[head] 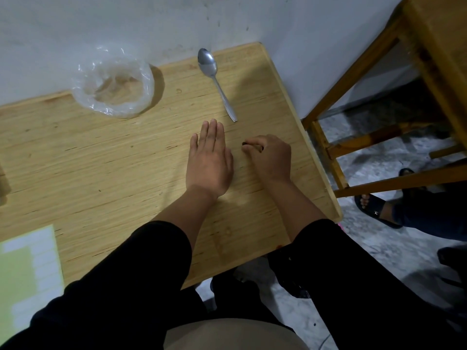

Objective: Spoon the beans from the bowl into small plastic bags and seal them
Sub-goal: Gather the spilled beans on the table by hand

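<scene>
While the right hand (269,156) pinches a dark bean (244,143) at its curled fingertips mid-frame, the left hand (209,161) lies flat, fingers straight together.

We note a light wooden table (101,160) set against a pale grey-white wall (151,24) bearing small dark marks. To the right stands a wooden chair frame (374,140) on a mottled grey floor (374,238). We record dim, even lighting and a green-and-white sheet (27,271) at near left.
</scene>
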The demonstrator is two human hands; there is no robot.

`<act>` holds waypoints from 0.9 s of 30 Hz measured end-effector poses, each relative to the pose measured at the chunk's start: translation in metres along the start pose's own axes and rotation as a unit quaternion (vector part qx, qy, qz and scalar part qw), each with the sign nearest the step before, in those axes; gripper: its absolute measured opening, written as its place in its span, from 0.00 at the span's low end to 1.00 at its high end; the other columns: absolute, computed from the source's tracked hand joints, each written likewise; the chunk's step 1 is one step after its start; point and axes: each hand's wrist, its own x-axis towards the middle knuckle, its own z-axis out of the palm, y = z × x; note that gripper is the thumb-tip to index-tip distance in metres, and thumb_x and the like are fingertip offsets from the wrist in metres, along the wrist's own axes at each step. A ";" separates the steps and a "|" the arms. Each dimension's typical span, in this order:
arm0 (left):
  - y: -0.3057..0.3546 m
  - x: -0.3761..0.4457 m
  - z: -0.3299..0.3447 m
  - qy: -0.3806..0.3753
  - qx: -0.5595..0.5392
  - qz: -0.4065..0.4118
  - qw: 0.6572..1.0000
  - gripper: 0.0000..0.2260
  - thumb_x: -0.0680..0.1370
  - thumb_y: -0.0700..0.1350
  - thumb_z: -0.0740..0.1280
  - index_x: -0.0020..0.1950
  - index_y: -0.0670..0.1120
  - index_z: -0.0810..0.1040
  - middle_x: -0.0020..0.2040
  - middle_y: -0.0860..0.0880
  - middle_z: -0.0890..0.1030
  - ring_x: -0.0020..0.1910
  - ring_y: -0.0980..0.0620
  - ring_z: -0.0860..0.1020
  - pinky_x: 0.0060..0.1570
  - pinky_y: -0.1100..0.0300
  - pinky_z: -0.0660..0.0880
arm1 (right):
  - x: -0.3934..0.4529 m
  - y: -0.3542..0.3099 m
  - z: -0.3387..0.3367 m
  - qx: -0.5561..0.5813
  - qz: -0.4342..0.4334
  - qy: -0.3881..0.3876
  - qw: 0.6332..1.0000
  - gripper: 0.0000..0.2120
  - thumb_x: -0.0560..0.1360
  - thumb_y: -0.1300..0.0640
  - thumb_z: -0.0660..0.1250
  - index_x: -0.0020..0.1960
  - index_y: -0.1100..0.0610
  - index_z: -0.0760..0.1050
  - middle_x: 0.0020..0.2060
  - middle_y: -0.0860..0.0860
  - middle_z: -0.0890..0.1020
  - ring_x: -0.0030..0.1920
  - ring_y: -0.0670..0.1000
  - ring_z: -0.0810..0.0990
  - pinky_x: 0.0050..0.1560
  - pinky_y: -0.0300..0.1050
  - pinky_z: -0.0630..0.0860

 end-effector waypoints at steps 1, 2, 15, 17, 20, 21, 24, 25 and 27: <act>0.000 0.000 0.000 0.001 -0.002 -0.001 1.000 0.25 0.82 0.48 0.47 0.77 0.41 0.49 0.78 0.45 0.51 0.77 0.49 0.45 0.75 0.52 0.42 | 0.000 0.000 0.000 -0.004 -0.004 0.003 1.000 0.10 0.71 0.56 0.70 0.51 0.57 0.82 0.47 0.54 0.84 0.48 0.51 0.80 0.52 0.42 0.73; 0.001 0.000 0.000 0.001 -0.006 -0.002 1.000 0.25 0.82 0.48 0.47 0.77 0.41 0.49 0.78 0.45 0.51 0.77 0.49 0.45 0.75 0.52 0.41 | -0.001 0.000 0.000 -0.005 -0.005 0.006 1.000 0.10 0.71 0.55 0.70 0.51 0.57 0.82 0.47 0.54 0.84 0.48 0.51 0.80 0.52 0.43 0.74; -0.004 0.001 0.002 -0.010 -0.033 0.018 0.999 0.25 0.82 0.48 0.47 0.77 0.40 0.47 0.78 0.42 0.49 0.77 0.47 0.46 0.73 0.52 0.40 | -0.023 -0.009 0.018 -0.057 0.014 0.087 0.994 0.08 0.75 0.59 0.65 0.50 0.61 0.81 0.45 0.56 0.83 0.45 0.53 0.80 0.45 0.39 0.69; -0.004 0.002 0.003 -0.010 -0.038 0.020 0.999 0.25 0.82 0.48 0.48 0.76 0.39 0.48 0.78 0.42 0.49 0.77 0.47 0.46 0.73 0.51 0.40 | -0.032 -0.011 0.019 -0.039 0.054 0.103 0.992 0.08 0.76 0.59 0.65 0.50 0.61 0.80 0.45 0.55 0.83 0.44 0.51 0.79 0.45 0.37 0.69; -0.005 0.003 0.003 -0.009 -0.040 0.025 0.999 0.26 0.82 0.48 0.49 0.77 0.39 0.48 0.78 0.42 0.49 0.77 0.46 0.46 0.73 0.51 0.40 | -0.047 -0.015 0.015 0.014 0.122 0.128 0.984 0.09 0.76 0.56 0.65 0.50 0.59 0.81 0.45 0.53 0.84 0.43 0.46 0.77 0.43 0.33 0.66; -0.006 0.003 0.003 -0.008 -0.038 0.029 0.999 0.26 0.81 0.47 0.50 0.76 0.39 0.48 0.77 0.42 0.50 0.77 0.46 0.46 0.73 0.50 0.41 | -0.053 -0.016 0.013 0.033 0.147 0.138 0.979 0.09 0.76 0.56 0.66 0.50 0.59 0.81 0.45 0.52 0.84 0.43 0.44 0.76 0.42 0.31 0.64; -0.007 0.000 0.004 -0.013 -0.026 0.049 0.998 0.26 0.81 0.47 0.50 0.76 0.38 0.49 0.77 0.41 0.52 0.77 0.45 0.48 0.73 0.50 0.42 | -0.071 -0.013 0.008 0.096 0.214 0.162 0.959 0.08 0.75 0.56 0.67 0.50 0.58 0.82 0.45 0.51 0.83 0.44 0.43 0.75 0.39 0.29 0.64; -0.007 0.000 0.004 -0.017 -0.027 0.059 0.998 0.26 0.81 0.47 0.50 0.76 0.38 0.50 0.77 0.41 0.52 0.77 0.45 0.49 0.73 0.50 0.43 | -0.077 -0.012 0.006 0.121 0.231 0.167 0.951 0.08 0.75 0.56 0.67 0.50 0.58 0.82 0.45 0.51 0.83 0.44 0.44 0.75 0.37 0.28 0.66; -0.008 -0.002 0.003 -0.024 -0.028 0.083 0.996 0.25 0.81 0.46 0.50 0.76 0.38 0.50 0.77 0.40 0.53 0.76 0.45 0.49 0.74 0.51 0.45 | -0.088 -0.006 0.004 0.166 0.262 0.173 0.935 0.08 0.75 0.56 0.67 0.50 0.57 0.82 0.44 0.50 0.82 0.44 0.44 0.75 0.36 0.22 0.68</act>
